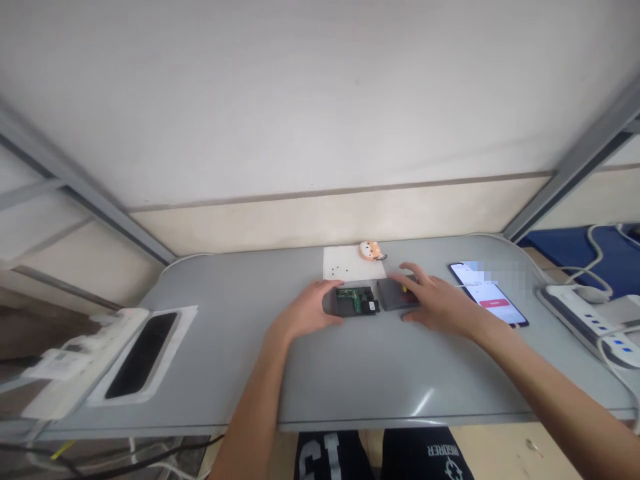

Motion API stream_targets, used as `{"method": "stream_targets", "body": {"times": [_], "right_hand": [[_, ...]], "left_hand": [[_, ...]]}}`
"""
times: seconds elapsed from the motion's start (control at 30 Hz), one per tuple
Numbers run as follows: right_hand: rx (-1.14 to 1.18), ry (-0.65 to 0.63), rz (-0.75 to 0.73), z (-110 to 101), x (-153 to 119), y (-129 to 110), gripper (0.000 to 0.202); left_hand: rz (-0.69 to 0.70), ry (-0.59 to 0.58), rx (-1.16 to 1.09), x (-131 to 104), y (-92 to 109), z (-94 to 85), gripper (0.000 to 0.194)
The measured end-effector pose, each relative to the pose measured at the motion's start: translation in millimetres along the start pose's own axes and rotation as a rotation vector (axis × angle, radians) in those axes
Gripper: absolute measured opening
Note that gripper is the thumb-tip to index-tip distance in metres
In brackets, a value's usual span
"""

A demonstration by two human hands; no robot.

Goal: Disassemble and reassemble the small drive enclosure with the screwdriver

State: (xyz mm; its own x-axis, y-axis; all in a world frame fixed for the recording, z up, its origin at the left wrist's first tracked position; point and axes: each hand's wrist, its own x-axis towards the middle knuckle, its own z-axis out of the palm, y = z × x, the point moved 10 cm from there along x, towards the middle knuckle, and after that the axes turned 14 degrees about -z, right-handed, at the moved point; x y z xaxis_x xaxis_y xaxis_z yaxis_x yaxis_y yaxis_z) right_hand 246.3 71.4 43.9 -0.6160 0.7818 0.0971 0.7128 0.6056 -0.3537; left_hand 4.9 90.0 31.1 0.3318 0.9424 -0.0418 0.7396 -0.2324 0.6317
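A shallow dark casing (345,309) lies flat on the desk, with a green circuit board (356,298) and a black part inside it. My left hand (309,312) curves around its left end, fingers along the far edge and thumb along the near edge. Just right of it is a dark grey flat panel (389,295). Over that panel's right part my right hand (435,300) is spread, thumb and fingers apart. Something small and yellow (405,289) shows beneath its fingers; its kind is unclear. Several tiny dark pieces, perhaps screws (337,269), rest on a white sheet (354,257) behind the casing.
An orange-and-white animal-face trinket (370,251) sits on the sheet's far corner. To the right are a lit phone (490,293) and a power strip (590,323) with cables. At left, a dark-screened phone (143,357) lies beside another power strip (85,363). Metal posts flank the desk (230,373).
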Motion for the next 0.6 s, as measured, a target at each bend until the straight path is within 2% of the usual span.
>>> {"method": "stream_targets", "body": {"times": [0.07,0.2,0.33,0.47,0.6], "right_hand": [[0.041,-0.061,-0.030,9.0,-2.6,7.2,0.060],[0.051,-0.102,-0.010,-3.3,2.8,13.7,0.050],[0.040,-0.123,-0.066,-8.9,14.2,-1.1,0.047],[0.013,-0.100,-0.113,4.5,18.1,-16.7,0.041],[-0.009,-0.043,-0.169,15.5,19.9,-31.4,0.037]], "left_hand": [[-0.008,0.006,0.004,0.9,-1.6,0.7,0.075],[-0.026,-0.027,-0.025,2.2,-3.7,7.6,0.080],[-0.013,-0.014,-0.035,3.5,1.7,14.4,0.083],[-0.054,0.003,-0.049,5.8,3.8,17.8,0.092],[-0.136,-0.055,-0.071,7.2,1.2,21.5,0.101]]}}
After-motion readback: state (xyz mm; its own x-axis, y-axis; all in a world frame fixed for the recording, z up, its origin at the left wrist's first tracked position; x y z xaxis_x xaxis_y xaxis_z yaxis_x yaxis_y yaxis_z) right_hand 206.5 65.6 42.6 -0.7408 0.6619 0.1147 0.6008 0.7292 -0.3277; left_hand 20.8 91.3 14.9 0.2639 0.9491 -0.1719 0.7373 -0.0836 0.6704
